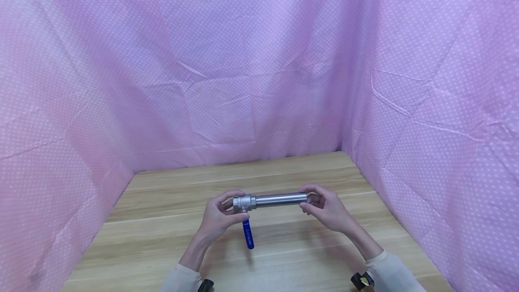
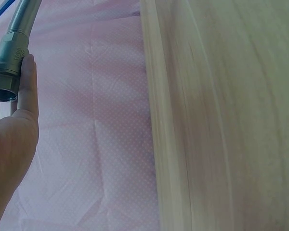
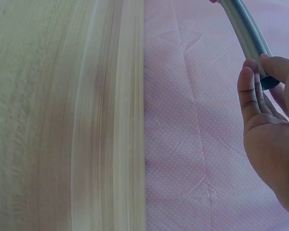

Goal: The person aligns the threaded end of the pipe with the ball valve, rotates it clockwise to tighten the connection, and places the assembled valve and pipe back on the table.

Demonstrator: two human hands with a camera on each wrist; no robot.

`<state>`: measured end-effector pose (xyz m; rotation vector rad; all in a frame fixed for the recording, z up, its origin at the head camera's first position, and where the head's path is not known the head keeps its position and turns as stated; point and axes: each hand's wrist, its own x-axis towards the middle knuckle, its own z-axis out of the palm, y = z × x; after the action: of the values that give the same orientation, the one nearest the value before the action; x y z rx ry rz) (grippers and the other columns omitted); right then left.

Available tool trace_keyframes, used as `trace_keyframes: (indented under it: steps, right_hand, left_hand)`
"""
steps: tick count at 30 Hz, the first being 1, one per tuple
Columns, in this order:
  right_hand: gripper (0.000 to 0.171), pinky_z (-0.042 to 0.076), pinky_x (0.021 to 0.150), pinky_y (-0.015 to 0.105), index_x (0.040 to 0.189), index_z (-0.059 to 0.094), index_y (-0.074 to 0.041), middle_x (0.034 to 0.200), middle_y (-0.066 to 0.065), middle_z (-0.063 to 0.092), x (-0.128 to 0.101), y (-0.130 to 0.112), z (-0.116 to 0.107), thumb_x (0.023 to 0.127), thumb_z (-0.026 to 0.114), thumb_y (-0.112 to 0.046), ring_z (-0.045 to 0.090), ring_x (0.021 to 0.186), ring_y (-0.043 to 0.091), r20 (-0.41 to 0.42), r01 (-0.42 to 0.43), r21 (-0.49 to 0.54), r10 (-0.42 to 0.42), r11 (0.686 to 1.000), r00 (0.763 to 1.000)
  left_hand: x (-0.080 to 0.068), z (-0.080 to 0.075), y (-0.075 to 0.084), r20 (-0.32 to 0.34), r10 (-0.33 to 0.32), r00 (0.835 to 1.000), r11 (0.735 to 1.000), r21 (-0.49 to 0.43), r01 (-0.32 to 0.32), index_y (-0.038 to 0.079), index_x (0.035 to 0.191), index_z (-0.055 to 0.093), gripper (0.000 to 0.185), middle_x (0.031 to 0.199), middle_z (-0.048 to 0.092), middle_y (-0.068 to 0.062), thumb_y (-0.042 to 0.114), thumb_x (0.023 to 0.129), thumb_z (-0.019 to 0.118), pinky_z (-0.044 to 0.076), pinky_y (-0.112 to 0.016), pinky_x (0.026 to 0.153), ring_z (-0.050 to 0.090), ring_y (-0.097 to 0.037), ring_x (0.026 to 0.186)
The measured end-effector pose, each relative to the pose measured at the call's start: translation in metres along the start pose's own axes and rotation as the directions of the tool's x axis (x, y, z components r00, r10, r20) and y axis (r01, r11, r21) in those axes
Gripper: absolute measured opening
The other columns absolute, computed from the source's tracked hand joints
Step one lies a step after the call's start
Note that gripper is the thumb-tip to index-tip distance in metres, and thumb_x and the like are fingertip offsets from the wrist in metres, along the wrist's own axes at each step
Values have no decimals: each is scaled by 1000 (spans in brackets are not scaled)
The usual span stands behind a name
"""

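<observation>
A silver metal ball valve (image 1: 245,202) and a smooth steel pipe (image 1: 279,199) lie end to end in one line, held above the table. My left hand (image 1: 217,216) grips the valve at its left end, thumb in front and fingers behind. The valve's blue lever handle (image 1: 248,234) points down toward me. With fingertips and thumb, my right hand (image 1: 330,211) pinches the pipe's right end. The open threaded mouth of the valve (image 2: 9,62) faces the palm in the left wrist view. In the right wrist view, thumb and fingers close round the pipe (image 3: 246,33) near its end.
Below the hands spreads a wood-grain table (image 1: 170,238). Pink dotted cloth (image 1: 243,80) hangs behind it and along both sides. A black wrist device (image 1: 362,280) shows at the right sleeve, and another dark one (image 1: 206,285) at the left.
</observation>
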<state>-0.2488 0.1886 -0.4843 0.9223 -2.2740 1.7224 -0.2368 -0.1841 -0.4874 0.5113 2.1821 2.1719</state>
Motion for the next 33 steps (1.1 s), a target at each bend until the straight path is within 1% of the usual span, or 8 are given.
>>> trace_keyframes:
  steps: [6,10,15,17,20,24,29,33]
  right_hand:
    - [32,68,65,25,133,69,6,90,24,76,0,-2,-1,102,76,6,76,78,10,4,11,-9,-11,1000,1000]
    - [29,68,65,26,133,70,6,89,23,77,1,-2,-1,104,74,5,76,77,11,2,17,-14,-17,1000,1000]
    - [26,66,62,26,131,71,1,88,18,75,1,-2,-1,106,74,2,72,75,6,-7,10,-40,-10,999,1000]
    - [25,65,61,26,131,72,-1,88,16,75,1,-2,-1,107,73,1,71,73,6,-6,9,-43,-9,999,1000]
    - [24,64,61,26,131,72,0,87,15,74,2,-3,-1,107,72,1,71,73,8,-1,13,-31,-13,999,1000]
    - [27,67,64,26,132,70,3,88,18,77,2,-3,-1,105,73,3,74,75,8,-2,5,-3,-5,1000,1000]
    - [38,72,71,28,136,67,6,96,20,80,1,-4,-2,100,79,6,79,84,8,-1,-24,33,24,999,1000]
    - [38,72,71,29,136,67,7,98,22,79,0,-3,-1,99,79,8,80,85,12,5,-10,33,10,999,1000]
  left_hand:
    - [0,0,0,-2,-4,1000,1000,9,4,-1,145,68,68,155,60,-23,-2,83,96,69,-37,108,76,-21,129]
    - [0,-1,-1,-3,-6,1000,1000,13,6,-1,145,68,67,154,61,-23,-3,84,95,69,-36,109,76,-19,129]
    - [0,-1,0,-8,-8,1000,1000,10,8,2,144,71,65,153,62,-22,-3,83,95,68,-35,109,76,-17,127]
    - [0,0,0,-8,-7,1000,1000,9,7,2,143,71,65,153,62,-21,-3,83,95,69,-35,109,76,-16,127]
    - [0,0,1,-8,-5,1000,1000,8,6,2,143,71,65,153,62,-21,-3,83,95,68,-35,110,76,-15,127]
    - [-1,-1,2,-5,-1,1000,1000,7,1,2,144,70,65,155,61,-22,-2,84,96,67,-34,111,76,-14,127]
    - [-1,-1,2,1,7,1000,1000,10,-7,1,144,70,65,155,60,-23,-3,84,95,68,-34,110,76,-14,127]
    - [0,-1,1,2,7,1000,1000,14,-7,1,144,70,65,155,60,-24,-3,83,96,69,-36,108,76,-17,128]
